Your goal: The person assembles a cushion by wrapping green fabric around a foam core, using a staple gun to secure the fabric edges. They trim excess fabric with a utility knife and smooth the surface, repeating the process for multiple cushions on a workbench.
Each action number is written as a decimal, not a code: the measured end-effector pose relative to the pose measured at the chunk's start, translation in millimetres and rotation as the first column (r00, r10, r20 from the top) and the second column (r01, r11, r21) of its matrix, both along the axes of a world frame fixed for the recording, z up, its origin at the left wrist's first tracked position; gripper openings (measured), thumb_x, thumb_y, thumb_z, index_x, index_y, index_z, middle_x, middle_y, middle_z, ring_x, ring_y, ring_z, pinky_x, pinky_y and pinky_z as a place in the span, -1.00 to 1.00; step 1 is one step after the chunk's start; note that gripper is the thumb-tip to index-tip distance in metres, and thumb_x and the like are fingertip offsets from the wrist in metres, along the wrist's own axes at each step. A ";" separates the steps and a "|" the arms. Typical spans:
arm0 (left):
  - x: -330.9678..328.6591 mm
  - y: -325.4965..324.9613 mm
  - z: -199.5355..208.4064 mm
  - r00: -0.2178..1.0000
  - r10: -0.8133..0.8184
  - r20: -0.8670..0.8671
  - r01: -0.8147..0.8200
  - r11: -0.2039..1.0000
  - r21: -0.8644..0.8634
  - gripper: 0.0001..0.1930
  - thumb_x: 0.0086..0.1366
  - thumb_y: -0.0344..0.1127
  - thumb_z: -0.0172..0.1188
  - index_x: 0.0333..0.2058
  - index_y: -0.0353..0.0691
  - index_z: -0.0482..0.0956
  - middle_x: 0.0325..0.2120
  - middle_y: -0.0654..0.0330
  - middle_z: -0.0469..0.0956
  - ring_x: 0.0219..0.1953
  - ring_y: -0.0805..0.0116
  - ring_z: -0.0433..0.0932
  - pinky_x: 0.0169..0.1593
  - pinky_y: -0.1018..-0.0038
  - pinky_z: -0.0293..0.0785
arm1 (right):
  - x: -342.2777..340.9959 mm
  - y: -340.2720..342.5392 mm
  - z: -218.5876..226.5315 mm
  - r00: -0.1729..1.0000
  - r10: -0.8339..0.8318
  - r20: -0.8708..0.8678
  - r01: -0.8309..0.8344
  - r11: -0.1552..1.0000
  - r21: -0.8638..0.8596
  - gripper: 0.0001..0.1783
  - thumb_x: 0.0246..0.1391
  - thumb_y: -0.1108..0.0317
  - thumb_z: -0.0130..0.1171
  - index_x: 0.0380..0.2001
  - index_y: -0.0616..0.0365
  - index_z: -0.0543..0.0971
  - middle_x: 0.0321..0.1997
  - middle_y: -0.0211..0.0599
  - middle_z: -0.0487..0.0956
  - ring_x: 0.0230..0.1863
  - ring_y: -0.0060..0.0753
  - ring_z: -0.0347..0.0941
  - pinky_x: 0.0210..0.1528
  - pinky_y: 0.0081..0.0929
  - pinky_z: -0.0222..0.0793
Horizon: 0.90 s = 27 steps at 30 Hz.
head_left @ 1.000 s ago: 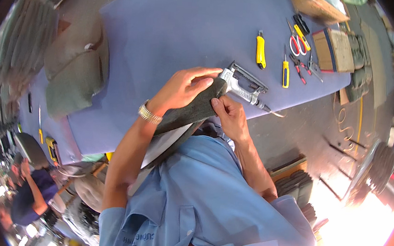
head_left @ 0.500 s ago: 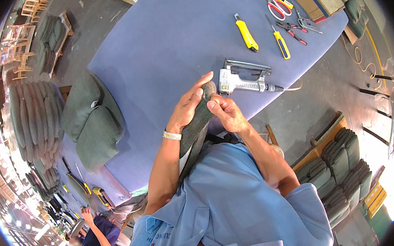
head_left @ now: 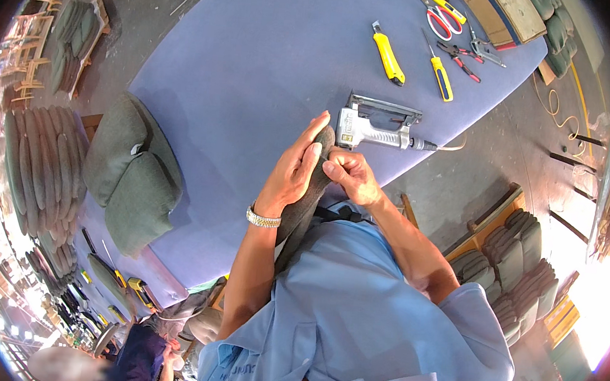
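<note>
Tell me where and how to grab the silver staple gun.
Best by the silver handle, probably with the right hand, from the near side: the staple gun lies flat with its handle there, and a gap separates handle from black magazine.

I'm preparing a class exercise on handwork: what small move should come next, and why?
Perhaps the right hand should ease slightly along the dark padded piece, pressing its edge: thumb and fingers are bunched there, the left hand lies straight-fingered against the other side, and the staple gun rests unheld on the table.
</note>
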State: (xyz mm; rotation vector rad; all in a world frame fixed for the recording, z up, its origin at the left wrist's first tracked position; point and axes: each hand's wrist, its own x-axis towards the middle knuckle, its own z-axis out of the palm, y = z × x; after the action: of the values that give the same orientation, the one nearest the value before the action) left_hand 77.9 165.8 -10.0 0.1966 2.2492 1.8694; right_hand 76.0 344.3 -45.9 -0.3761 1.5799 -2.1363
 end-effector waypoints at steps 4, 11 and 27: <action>2.0 4.3 -0.1 0.999 0.029 0.018 -0.029 1.000 -0.008 -0.47 0.62 -0.24 -0.14 0.43 -0.39 0.21 0.45 -0.02 0.24 0.49 0.16 0.20 0.50 0.29 0.09 | -2.5 6.7 -1.6 0.994 0.054 0.090 -0.051 0.998 -0.035 -0.54 0.43 0.30 0.13 -0.58 0.14 0.26 -0.49 -0.56 0.24 -0.42 -0.64 0.07 -0.36 -0.45 0.08; 8.4 12.0 2.8 0.998 0.043 -0.047 -0.049 0.988 -0.149 -0.44 0.61 -0.26 -0.16 0.46 -0.39 0.10 0.47 -0.09 0.17 0.51 0.03 0.17 0.49 0.25 0.12 | 3.0 8.6 -19.3 0.990 0.014 0.142 0.005 0.992 -0.127 -0.55 0.36 0.27 0.14 -0.61 0.10 0.25 -0.52 -0.59 0.22 -0.44 -0.67 0.06 -0.39 -0.51 0.00; 22.9 34.2 8.6 0.970 0.025 -0.241 -0.140 0.869 -0.475 -0.28 0.49 -0.33 0.02 0.47 -0.49 -0.08 0.42 -0.39 0.09 0.46 -0.27 0.16 0.51 0.10 0.16 | 3.4 10.4 -26.1 0.930 -0.012 0.369 0.126 0.950 -0.286 -0.52 0.38 0.20 0.00 -0.66 0.14 0.35 -0.57 -0.40 0.32 -0.45 -0.45 0.28 -0.31 -0.42 0.19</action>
State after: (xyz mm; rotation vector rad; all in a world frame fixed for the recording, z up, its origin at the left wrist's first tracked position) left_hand 100.8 200.0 -1.4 0.2420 2.8454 1.2947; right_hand 79.3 354.7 -72.0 -0.0108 1.0737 -2.3456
